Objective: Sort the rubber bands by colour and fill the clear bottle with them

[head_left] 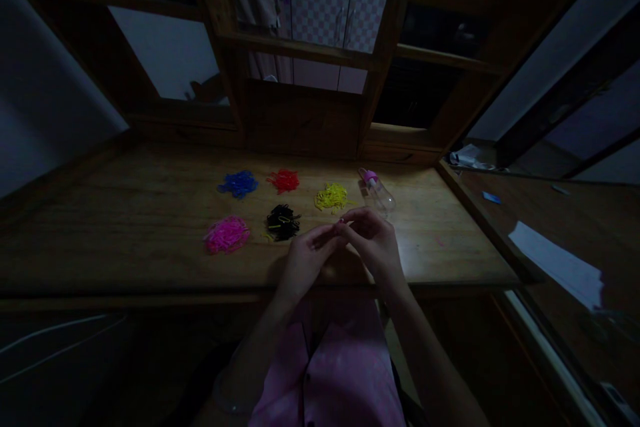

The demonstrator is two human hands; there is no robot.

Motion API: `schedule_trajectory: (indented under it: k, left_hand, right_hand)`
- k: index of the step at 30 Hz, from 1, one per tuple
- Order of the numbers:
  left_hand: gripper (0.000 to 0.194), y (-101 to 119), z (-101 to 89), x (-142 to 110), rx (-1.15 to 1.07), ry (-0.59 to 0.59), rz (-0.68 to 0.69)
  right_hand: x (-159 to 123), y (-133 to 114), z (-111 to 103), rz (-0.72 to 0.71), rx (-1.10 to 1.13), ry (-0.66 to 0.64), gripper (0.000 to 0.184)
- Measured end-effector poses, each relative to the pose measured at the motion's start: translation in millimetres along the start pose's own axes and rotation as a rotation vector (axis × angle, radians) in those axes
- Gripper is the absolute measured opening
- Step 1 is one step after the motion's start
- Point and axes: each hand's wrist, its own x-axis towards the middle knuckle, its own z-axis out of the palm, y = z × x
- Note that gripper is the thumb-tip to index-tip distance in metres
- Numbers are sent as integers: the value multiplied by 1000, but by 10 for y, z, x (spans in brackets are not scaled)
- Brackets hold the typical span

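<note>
My left hand (309, 255) and my right hand (374, 240) meet above the front of the wooden table (150, 260), their fingertips pinched together. A tiny pinkish bit (341, 221) shows between the fingertips; it is too small to name. Left of my hands lies a black pile (283, 223) of thin strands with a few yellow ones in it, and further left a pink pile (227, 235). Behind are a blue pile (239, 184), a red pile (284, 180) and a yellow pile (331, 197). Just beyond my right hand rests a clear bulb-shaped bottle (383, 197) with a pink cap.
A wooden shelf unit (303, 117) rises along the table's back edge. To the right, a lower brown surface (500, 233) bears white paper (557, 263) and a small blue packet (491, 197). A small pink strand (440, 241) lies on the table's right part. The room is dim.
</note>
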Motion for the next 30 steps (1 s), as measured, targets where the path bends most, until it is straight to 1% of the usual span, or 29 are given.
schedule_trajectory:
  k: [2, 5, 8, 10, 12, 14, 15, 17, 19, 20, 21, 22, 24, 25, 27, 28, 30]
  left_hand:
    - [33, 5, -30, -27, -46, 78, -28]
    - [31, 17, -94, -104, -128, 156, -55]
    - [28, 33, -157, -211, -176, 170, -78]
    - [26, 38, -192, -285, -177, 205, -81]
    - [27, 44, -241, -348, -161, 253, -82]
    - [30, 67, -344, -393, -86, 299, -67]
    - [31, 89, -428, -408, -8, 327, -40]
    - [30, 151, -676, -419, 238, 414, 83]
    - [26, 225, -1012, -409, 551, 558, 267]
    - [25, 257, -1195, -397, 700, 599, 326]
    - [25, 283, -1374, -380, 828, 600, 339]
    - [25, 302, -1540, -361, 930, 577, 332]
    - [27, 319, -1801, -321, 1065, 497, 300]
    - [28, 320, -1885, -301, 1119, 459, 289]
    - [30, 314, -1961, -261, 1197, 406, 290]
    - [30, 310, -1957, -238, 1224, 391, 305]
    - [30, 307, -1893, -185, 1253, 351, 349]
  right_hand:
    - [-55, -29, 63, -19, -65, 65, 10]
    - [-149, -96, 128, -48, -147, 97, 5]
    - [-253, -144, 202, -84, -135, 92, 3]
    - [-322, -164, 275, -110, -110, 72, 7]
    - [-383, -182, 362, -139, -97, 24, 14]
    - [-425, -204, 437, -169, -103, -30, 20]
    - [-434, -214, 459, -183, -113, -46, 22]
    - [-419, -230, 450, -199, -151, -46, 25]
    - [-357, -227, 352, -213, -218, -4, 25]
    - [-312, -215, 271, -229, -263, 29, 23]
    - [-260, -196, 173, -252, -317, 59, 22]
    - [-205, -168, 63, -279, -378, 94, 21]
    - [-100, -93, -168, -329, -498, 150, 20]
    - [-56, -48, -277, -354, -553, 179, 20]
    - [6, 45, -459, -378, -647, 258, 20]
    - [23, 90, -526, -384, -680, 289, 19]
    - [34, 167, -609, -386, -721, 331, 17]
